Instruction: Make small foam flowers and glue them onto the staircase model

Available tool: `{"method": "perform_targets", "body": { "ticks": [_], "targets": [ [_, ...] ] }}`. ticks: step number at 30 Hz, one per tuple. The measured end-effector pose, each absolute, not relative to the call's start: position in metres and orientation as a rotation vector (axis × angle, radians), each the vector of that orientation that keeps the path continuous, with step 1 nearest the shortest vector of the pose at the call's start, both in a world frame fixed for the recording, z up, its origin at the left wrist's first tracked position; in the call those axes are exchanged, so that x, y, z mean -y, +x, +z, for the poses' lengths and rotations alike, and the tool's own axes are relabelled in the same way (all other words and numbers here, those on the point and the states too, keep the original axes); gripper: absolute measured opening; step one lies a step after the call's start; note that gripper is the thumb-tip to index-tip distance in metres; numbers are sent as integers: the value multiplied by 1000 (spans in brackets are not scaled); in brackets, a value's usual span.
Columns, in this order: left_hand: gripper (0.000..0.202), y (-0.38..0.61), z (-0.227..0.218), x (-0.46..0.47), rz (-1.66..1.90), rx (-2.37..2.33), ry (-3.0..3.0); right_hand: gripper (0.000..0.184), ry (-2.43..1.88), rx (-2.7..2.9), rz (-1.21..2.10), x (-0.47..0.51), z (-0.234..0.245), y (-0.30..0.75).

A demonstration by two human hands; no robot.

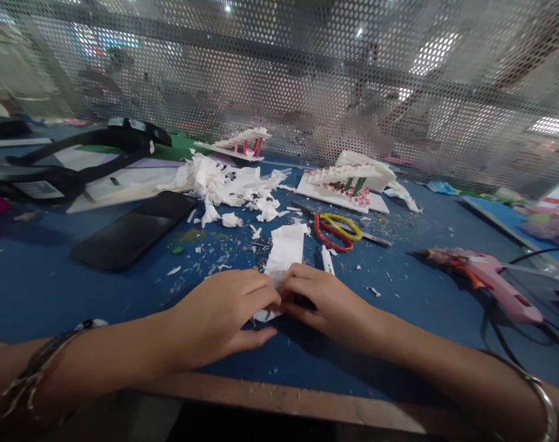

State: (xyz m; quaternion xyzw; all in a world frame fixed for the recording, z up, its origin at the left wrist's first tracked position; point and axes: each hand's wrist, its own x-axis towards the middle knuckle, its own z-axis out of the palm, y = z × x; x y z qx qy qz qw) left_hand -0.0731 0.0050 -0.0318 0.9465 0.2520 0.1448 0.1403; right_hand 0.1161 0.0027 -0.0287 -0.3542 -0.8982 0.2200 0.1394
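A creased strip of white tissue paper point(287, 245) lies lengthwise in front of me on the blue tabletop. My left hand point(235, 310) has its curled fingers on the near part of the strip, with the thumb held a little apart below. From the other side, my right hand point(325, 301) pinches the same part, its fingertips meeting those of the left. The hands hide some of the paper's near end. Just beyond my right hand lies a small white tube or pen-like piece point(327, 260). Scissors point(337, 230) with red and yellow handles rest behind it.
Torn white tissue point(215, 178) is heaped at the back. Two small stair models stand there, one with red posts point(249, 144), one with green point(346, 181). A black phone point(134, 230) and a black headset strap point(90, 147) are left; a pink glue gun point(495, 279) is right.
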Motion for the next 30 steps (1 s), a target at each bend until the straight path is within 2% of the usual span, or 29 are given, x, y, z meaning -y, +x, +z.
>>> {"method": "perform_targets", "body": {
  "ticks": [9, 13, 21, 30],
  "targets": [
    [15, -75, -37, -3, 455, -728, 2776, 7, -1021, 2623, 458, 0, -31, 116],
    [12, -77, -34, -4, 388, -756, 2699, 17, -890, 2660, 396, 3, -31, 117],
    [15, -77, -28, -11, 359, -785, 2533, 11, -957, 2622, 596, 4, -29, 116],
    [11, -75, -30, -17, 355, -788, 2569, 14, -1017, 2574, 422, 7, -33, 113]
  ]
}}
